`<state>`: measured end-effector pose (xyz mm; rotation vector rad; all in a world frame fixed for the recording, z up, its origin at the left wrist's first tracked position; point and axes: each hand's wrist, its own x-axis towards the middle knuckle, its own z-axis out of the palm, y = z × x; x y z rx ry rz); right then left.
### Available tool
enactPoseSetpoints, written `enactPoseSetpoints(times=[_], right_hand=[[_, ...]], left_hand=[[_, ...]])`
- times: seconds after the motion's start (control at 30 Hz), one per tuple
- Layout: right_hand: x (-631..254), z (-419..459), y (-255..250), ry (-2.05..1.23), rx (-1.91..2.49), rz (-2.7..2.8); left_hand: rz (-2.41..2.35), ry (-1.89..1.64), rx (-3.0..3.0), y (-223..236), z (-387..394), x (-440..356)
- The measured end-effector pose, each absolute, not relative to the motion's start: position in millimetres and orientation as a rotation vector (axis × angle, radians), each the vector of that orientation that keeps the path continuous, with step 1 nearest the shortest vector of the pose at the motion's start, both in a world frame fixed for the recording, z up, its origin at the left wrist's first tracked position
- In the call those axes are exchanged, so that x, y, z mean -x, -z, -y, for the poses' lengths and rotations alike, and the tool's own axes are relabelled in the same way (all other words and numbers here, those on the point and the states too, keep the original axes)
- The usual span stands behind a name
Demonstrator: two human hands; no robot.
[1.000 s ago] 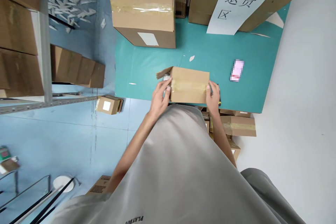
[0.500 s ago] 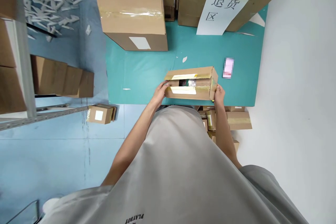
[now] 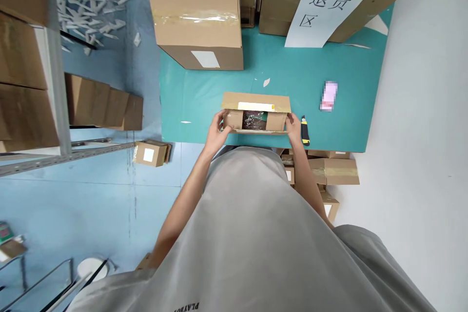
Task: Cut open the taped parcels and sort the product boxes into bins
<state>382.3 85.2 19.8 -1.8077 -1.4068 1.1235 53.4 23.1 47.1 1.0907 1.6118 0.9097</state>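
A small cardboard box (image 3: 277,122) lies at the front edge of the green table, its long top flaps spread apart. Between its two short flaps shows a dark and green item under shiny clear wrap (image 3: 255,120); what it is I cannot tell. My left hand (image 3: 216,134) grips the box's left end, thumb apart from the fingers. At the right end, my right hand (image 3: 293,129) has its fingers closed on the box's edge. Just right of that hand lies a black and yellow utility knife (image 3: 304,131).
A taped carton (image 3: 204,22) and a larger open carton with a paper sign (image 3: 310,14) stand at the back of the green table (image 3: 204,88). A pink blurred item (image 3: 328,96) lies to the right. Shelving with boxes (image 3: 24,112) flanks the left; more boxes (image 3: 341,171) sit below the table.
The box's top flaps have parted wider, showing more of its inside. Both hands have shifted left with the box relative to the table, and the utility knife now shows fully.
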Motion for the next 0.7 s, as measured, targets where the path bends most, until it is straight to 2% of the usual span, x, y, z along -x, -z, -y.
enactPoseSetpoints(times=[0.17, 0.3, 0.5, 0.7], right_hand=[[-385, -85, -58, -1.031, 1.756, 1.440], [-366, -118, -79, -0.948, 1.720, 1.651], [-328, -166, -78, -0.644, 1.950, 2.204], [-313, -163, -74, -0.576, 1.939, 2.295]], left_hand=[[-1.668, -0.743, -1.335, -75, -7, -44], [-1.663, -0.504, -1.584, -98, 5, -39], [-1.645, -0.048, -1.900, -99, -12, -59], [-1.501, 0.019, -2.090, -105, -48, -78]])
